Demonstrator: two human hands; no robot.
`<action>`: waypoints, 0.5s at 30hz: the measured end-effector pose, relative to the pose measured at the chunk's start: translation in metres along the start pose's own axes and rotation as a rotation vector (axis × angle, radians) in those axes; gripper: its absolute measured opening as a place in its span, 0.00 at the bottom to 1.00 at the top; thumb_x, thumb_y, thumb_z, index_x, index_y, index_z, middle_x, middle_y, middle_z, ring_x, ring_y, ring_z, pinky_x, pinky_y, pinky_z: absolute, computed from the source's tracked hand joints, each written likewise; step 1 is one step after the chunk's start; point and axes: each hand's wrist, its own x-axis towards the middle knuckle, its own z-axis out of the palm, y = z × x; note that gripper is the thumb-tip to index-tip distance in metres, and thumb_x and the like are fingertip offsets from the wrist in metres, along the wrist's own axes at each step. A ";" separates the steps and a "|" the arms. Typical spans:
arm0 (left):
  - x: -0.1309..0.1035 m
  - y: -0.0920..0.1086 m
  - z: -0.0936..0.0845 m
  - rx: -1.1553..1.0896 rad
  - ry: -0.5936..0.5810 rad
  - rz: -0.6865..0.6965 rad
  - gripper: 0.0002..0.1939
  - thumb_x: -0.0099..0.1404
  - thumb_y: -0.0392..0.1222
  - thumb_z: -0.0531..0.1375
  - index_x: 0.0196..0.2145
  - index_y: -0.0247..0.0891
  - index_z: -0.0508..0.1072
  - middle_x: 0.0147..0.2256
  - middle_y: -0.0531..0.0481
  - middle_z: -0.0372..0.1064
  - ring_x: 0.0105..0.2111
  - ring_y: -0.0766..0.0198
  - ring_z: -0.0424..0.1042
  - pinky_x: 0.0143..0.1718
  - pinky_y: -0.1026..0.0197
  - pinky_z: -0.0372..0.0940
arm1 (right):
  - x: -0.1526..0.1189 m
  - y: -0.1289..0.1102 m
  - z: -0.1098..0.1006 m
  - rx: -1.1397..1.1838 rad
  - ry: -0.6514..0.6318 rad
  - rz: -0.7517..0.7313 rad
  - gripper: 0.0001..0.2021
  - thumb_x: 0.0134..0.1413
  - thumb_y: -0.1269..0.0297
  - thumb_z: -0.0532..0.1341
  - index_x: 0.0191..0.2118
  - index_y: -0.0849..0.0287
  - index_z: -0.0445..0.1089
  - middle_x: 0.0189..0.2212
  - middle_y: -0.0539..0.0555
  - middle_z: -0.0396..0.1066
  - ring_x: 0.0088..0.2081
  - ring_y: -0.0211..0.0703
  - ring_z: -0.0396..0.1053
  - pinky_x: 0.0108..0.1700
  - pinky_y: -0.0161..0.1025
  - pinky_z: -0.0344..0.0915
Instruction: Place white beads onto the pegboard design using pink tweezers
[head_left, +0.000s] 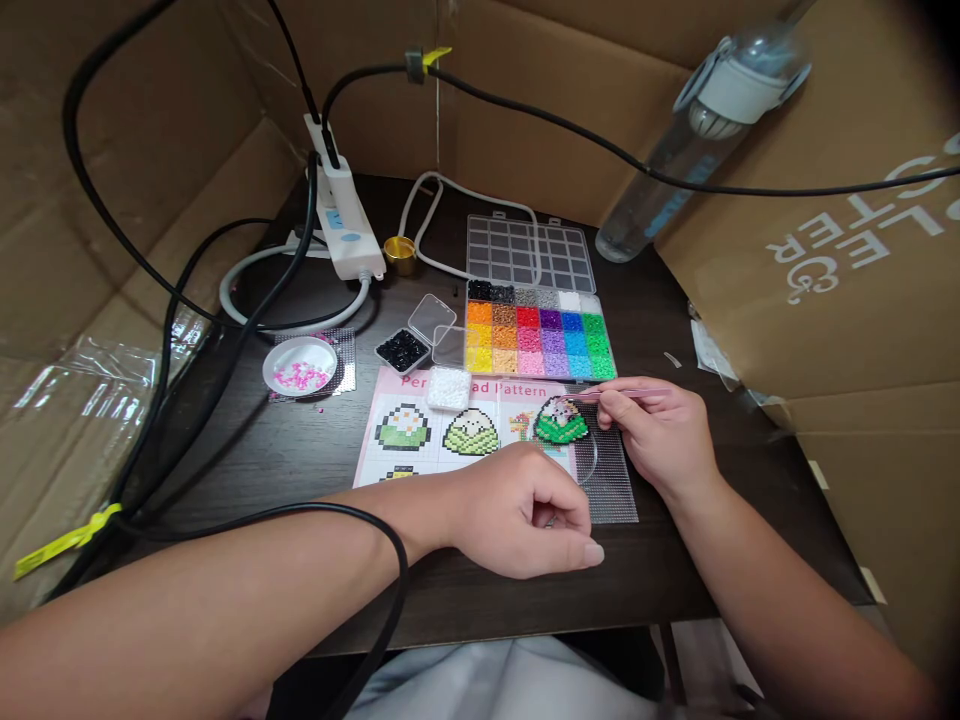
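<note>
Pink tweezers are pinched in my right hand. Their tips are at the upper edge of a green, white and black bead piece, though contact is too small to tell. This piece lies over the right side of a printed bead pattern sheet and a clear pegboard. My left hand rests in front of the bead piece, across the sheet's lower part. Its fingers are curled in, the thumb points right, and no held thing shows.
Behind the sheet stands a sorted bead box with its lid open. Small cases of black beads and white beads sit nearby. Left are a dish of pink beads and a power strip. A black cable crosses my left forearm.
</note>
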 end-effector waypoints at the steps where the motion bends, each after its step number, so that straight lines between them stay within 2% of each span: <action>1: 0.000 0.000 0.000 -0.001 0.000 -0.001 0.14 0.63 0.44 0.60 0.24 0.32 0.71 0.20 0.53 0.63 0.21 0.73 0.60 0.22 0.68 0.56 | 0.000 0.000 0.000 -0.001 -0.001 0.000 0.03 0.52 0.66 0.69 0.33 0.57 0.79 0.31 0.54 0.80 0.24 0.36 0.69 0.28 0.34 0.68; 15: 0.000 -0.001 0.000 0.001 0.004 -0.001 0.13 0.62 0.44 0.61 0.25 0.32 0.72 0.20 0.53 0.64 0.21 0.73 0.60 0.22 0.68 0.57 | -0.001 -0.001 0.000 0.009 0.014 0.003 0.03 0.51 0.65 0.69 0.32 0.58 0.79 0.30 0.55 0.80 0.23 0.36 0.67 0.27 0.36 0.67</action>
